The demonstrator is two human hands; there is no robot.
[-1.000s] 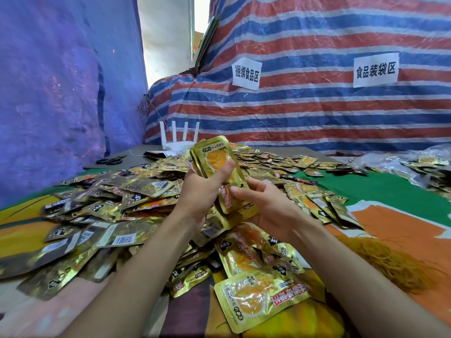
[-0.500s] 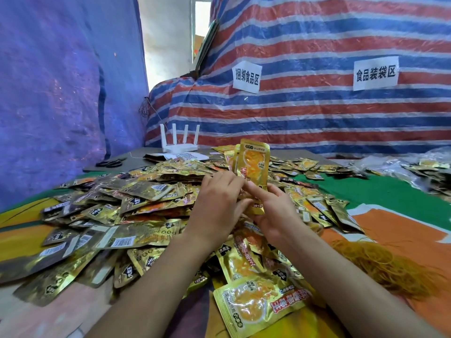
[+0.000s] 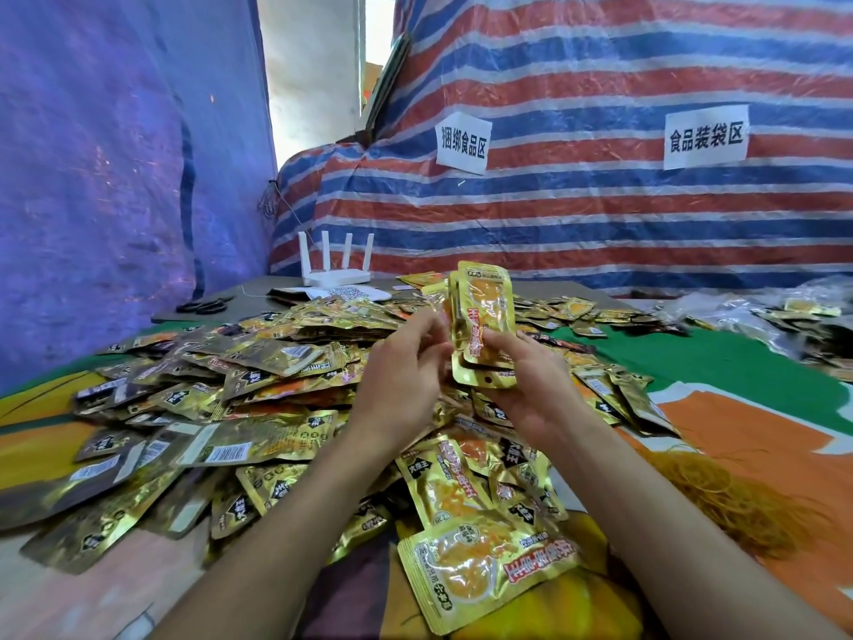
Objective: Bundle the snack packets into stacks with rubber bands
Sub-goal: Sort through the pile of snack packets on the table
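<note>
An upright stack of gold snack packets [image 3: 482, 316] is held above the heap in front of me. My right hand [image 3: 531, 381] grips the stack's lower end, thumb across the front packet. My left hand [image 3: 401, 376] is at the stack's left edge with curled fingers touching the packets; its fingertips are partly hidden. A big heap of loose gold packets [image 3: 240, 385] covers the table left and centre. A mound of orange rubber bands [image 3: 738, 501] lies on the table to my right, beyond my forearm.
One large packet [image 3: 489, 565] lies face up near the table's front edge. At the back stand a white router [image 3: 334, 265] and black scissors [image 3: 203, 307]. More packets in clear bags [image 3: 794, 316] lie far right. Tarpaulin walls close the back and left.
The packet stack has turned from tilted to upright and shifted right. My right hand now holds its lower end, and my left hand has moved off the front to the left edge.
</note>
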